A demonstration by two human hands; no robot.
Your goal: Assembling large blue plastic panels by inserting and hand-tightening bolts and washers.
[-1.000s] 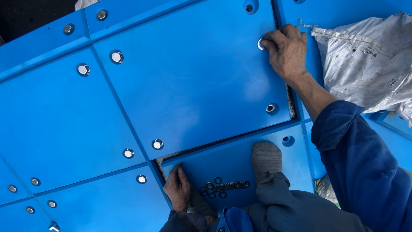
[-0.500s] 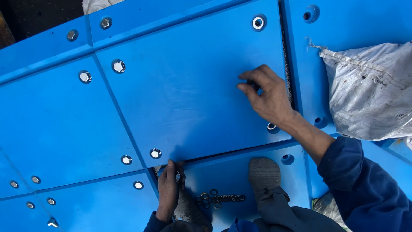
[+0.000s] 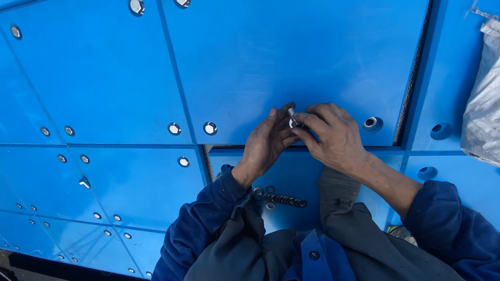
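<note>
Both hands meet over one small silver bolt [image 3: 292, 118], just above the lower edge of the large blue panel [image 3: 291, 57]. The right hand [image 3: 333, 136] has its grip pressed together on the bolt, thumb and forefinger pinching its shank, while the left hand [image 3: 268, 141] closes in from the other side with its fingertips touching the same piece; it looks as if a washer sits on the bolt, though the fingers hide most of it.

My judgement is that the bolt could slip out of so small a pinch, as only fingertips hold it and both hands look grimy. Dropped, it might roll into the dark seam [image 3: 411, 78] that runs up the panel to the right of the grip. Below the grip, near the left wrist, a row of dark washers [image 3: 284, 199] lies loose, where a shifting knee [image 3: 338, 190] could scatter it.

Underneath is a floor of smooth blue panels joined edge to edge. Seated bolt heads [image 3: 210, 127] shine to the left of the grip, an open countersunk hole [image 3: 371, 124] sits just to its right, and a grey sack [image 3: 482, 109] lies further out on that side. Bright daylight falls across everything.
</note>
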